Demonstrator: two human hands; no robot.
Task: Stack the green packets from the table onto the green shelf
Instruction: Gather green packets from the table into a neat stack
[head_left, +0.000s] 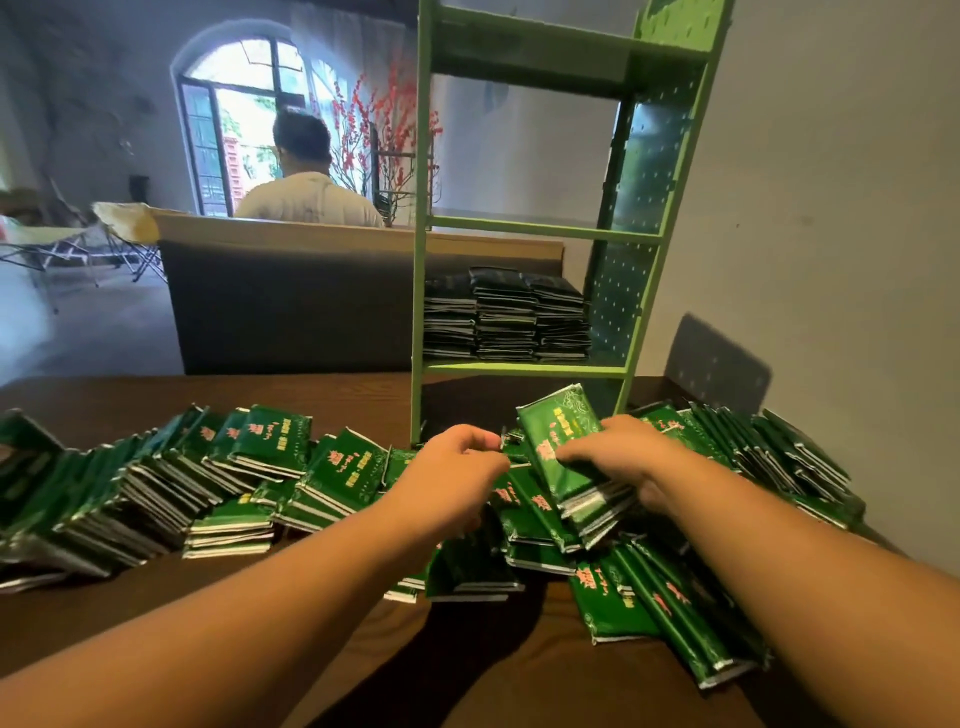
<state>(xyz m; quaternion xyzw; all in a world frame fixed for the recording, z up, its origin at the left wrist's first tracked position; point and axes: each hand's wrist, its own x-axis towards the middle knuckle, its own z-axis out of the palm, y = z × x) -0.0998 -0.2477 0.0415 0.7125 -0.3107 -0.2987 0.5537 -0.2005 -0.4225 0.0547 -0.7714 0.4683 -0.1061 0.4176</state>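
Green packets (270, 452) lie in toppled rows across the table (332, 670), from its left edge to its right edge. Three stacks (506, 317) already occupy the bottom tier of the green shelf (524, 370), which stands at the table's far edge.

The right hand (618, 457) holds a tilted bundle (563, 457), with fingers curled over its top face. The left hand (457, 475) is beside it, fingertips pinching a packet edge.

Handling, as judged: the packets appear light, thin, slightly flexible and glossy, so a bundle may slide apart. Clamp it across the flat faces, near the middle, and square the edges before lifting.
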